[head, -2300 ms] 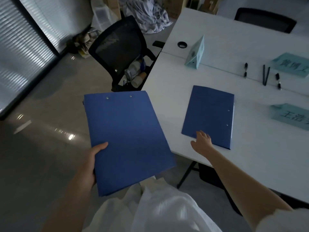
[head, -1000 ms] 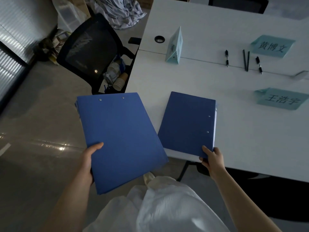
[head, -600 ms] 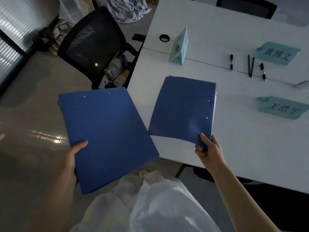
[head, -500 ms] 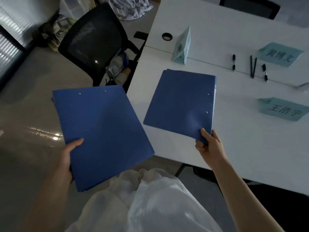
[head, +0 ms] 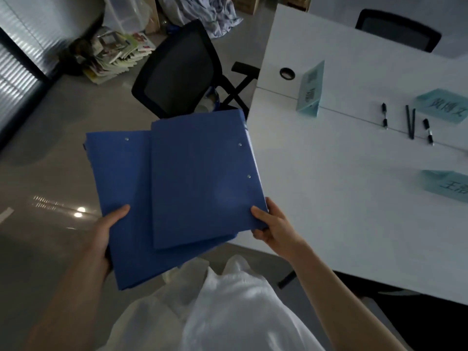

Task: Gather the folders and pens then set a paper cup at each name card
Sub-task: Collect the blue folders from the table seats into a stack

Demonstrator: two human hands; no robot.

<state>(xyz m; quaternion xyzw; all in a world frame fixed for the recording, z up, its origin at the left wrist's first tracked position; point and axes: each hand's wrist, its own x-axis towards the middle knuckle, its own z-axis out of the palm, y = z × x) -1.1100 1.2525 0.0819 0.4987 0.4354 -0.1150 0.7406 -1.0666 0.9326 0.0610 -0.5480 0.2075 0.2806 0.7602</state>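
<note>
The left hand (head: 101,239) was clamped on the near left edge of a large flat blue plastic folder (head: 119,198), thumb on top and fingers hidden beneath. The right hand (head: 272,229) pinched the near right corner of a second blue plastic folder (head: 202,178), which lay on top of the first, overlapping its right part and skewed slightly against it. Both folders were held in the air off the left edge of the white tabletop (head: 329,198), above the grey floor (head: 50,138) and just in front of a black mesh office chair (head: 177,72).

On the tabletop, a folded pale teal name card (head: 310,89) stood upright near the left edge, by the seam between the two table halves. Four dark pens (head: 410,121) lay along that seam towards the right edge. Two more pale teal name cards lay near the right edge, one (head: 440,105) beyond the pens and one (head: 448,184) nearer, partly cut off by the frame. No paper cup could be made out on the tabletop.
</note>
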